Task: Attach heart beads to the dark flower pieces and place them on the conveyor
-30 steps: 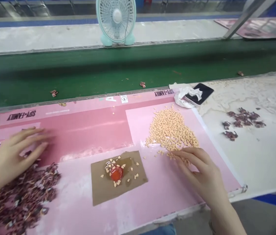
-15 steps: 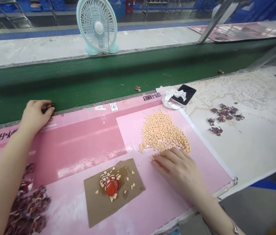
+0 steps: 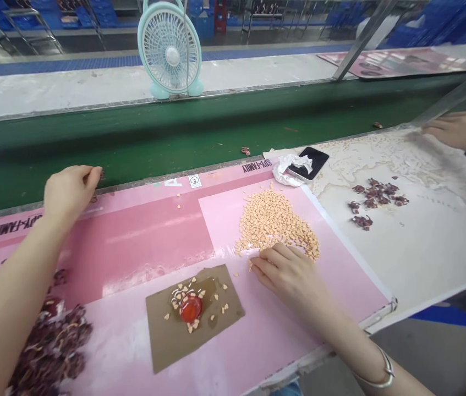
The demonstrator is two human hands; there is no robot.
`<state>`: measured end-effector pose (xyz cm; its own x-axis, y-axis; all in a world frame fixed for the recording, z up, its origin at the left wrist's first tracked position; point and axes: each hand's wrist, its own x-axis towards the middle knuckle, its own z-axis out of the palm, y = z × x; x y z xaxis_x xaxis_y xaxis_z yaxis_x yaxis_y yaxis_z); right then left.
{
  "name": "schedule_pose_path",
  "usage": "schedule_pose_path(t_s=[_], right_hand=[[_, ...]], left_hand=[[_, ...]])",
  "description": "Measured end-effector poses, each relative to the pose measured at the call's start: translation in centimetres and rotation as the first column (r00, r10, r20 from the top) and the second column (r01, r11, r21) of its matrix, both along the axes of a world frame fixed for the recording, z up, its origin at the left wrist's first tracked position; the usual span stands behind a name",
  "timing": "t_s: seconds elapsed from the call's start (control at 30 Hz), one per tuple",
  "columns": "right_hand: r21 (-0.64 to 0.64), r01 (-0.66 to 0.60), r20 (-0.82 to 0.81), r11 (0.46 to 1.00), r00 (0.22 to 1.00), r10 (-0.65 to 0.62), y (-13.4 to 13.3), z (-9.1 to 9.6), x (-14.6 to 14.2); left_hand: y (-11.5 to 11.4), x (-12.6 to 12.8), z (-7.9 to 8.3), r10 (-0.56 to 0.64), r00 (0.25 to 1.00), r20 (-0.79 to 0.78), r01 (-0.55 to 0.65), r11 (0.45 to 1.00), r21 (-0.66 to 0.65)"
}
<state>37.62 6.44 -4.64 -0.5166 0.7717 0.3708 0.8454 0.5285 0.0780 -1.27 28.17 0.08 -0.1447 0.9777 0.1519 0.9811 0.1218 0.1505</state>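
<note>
The left hand [image 3: 70,192] bunches its fingers together at the far edge of the pink printed sheet [image 3: 133,236], right beside small dark-red pieces [image 3: 101,175]; whether they pinch one, I cannot tell; the right hand [image 3: 288,278] lies unclamped, fingers together, touching the lower edge of a heap of peach heart-shaped pieces [image 3: 274,223]; a brown card [image 3: 166,335] with a red blob [image 3: 191,309] lies near it; a dark-red heap [image 3: 51,346] sits at lower left on the sheet; a co-worker's hand [image 3: 455,130] rests at far right on a marbled white sheet [image 3: 434,242].

Bright even light, faint soft shadows, glare on the pink sheet [image 3: 133,242], bowed edges
</note>
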Motion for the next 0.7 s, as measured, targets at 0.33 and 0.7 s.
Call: schedule_pose_path(t_s=[0.33, 0.7], right_hand=[[-0.034, -0.147, -0.227, 0.989, 0.964, 0.136, -0.1, 1.7, -1.5], [-0.036, -0.406, -0.776, 0.913, 0.587, 0.23, -5.6, 3.1, -9.0]], left_hand=[[-19.6, 2.7, 2.6, -0.259, 0.863, 0.433, 0.227, 0.966, 0.125], [-30.8, 12.3, -2.5, 0.023, 0.139, 0.99, 0.29, 0.955, -0.063]])
